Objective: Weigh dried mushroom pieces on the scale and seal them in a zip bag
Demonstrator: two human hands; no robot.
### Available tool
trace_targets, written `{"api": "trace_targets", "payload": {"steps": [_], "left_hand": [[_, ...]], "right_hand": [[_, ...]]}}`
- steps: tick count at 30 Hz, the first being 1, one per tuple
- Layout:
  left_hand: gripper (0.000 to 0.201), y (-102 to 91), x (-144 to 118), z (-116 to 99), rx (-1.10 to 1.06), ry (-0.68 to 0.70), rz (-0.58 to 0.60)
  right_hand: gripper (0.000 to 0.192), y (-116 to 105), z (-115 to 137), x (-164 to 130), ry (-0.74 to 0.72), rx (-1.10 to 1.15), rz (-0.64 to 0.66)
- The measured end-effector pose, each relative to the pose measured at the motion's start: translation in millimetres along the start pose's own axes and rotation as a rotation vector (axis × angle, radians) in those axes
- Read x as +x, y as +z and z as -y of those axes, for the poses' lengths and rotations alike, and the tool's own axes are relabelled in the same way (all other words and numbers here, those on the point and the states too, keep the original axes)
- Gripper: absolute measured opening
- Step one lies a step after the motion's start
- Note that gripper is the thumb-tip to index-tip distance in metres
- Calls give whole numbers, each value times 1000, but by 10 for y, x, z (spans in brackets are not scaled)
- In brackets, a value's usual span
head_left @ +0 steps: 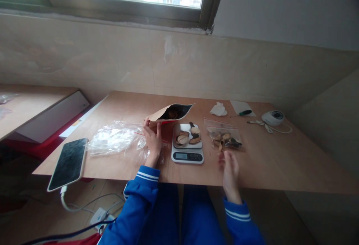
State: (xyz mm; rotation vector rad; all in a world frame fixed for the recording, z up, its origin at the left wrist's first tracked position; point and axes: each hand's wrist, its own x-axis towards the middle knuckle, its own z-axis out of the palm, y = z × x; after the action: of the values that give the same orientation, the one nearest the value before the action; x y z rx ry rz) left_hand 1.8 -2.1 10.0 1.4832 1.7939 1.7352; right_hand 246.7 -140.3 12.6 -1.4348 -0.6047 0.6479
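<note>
Blue-sleeved, my right hand (230, 170) hovers open before the scale (187, 146), while my left hand (153, 139) grips the paper pouch (171, 112), tilted mouth-first over its pan.

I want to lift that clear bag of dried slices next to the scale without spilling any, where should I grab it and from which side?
Probably by the far edge of the clear bag, its flat, unfilled strip, coming from above. The bag lies flat on the table right of the scale, with the slices bunched toward the near end. The right hand hovers just in front of it; the left hand holds the brown pouch.
</note>
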Motion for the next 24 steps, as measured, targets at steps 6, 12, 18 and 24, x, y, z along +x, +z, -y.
{"api": "trace_targets", "payload": {"steps": [6, 12, 18, 24], "left_hand": [[61, 6, 0, -4, -18, -19, -14], [62, 9, 5, 3, -15, -33, -5], [62, 10, 13, -7, -20, -42, 7], [62, 4, 4, -14, -17, -47, -3]], "right_hand": [[49, -62, -125, -79, 58, 34, -2], [48, -66, -108, -75, 57, 16, -2], [49, -43, -85, -102, 63, 2, 22], [49, -25, -65, -101, 37, -48, 31]]}}
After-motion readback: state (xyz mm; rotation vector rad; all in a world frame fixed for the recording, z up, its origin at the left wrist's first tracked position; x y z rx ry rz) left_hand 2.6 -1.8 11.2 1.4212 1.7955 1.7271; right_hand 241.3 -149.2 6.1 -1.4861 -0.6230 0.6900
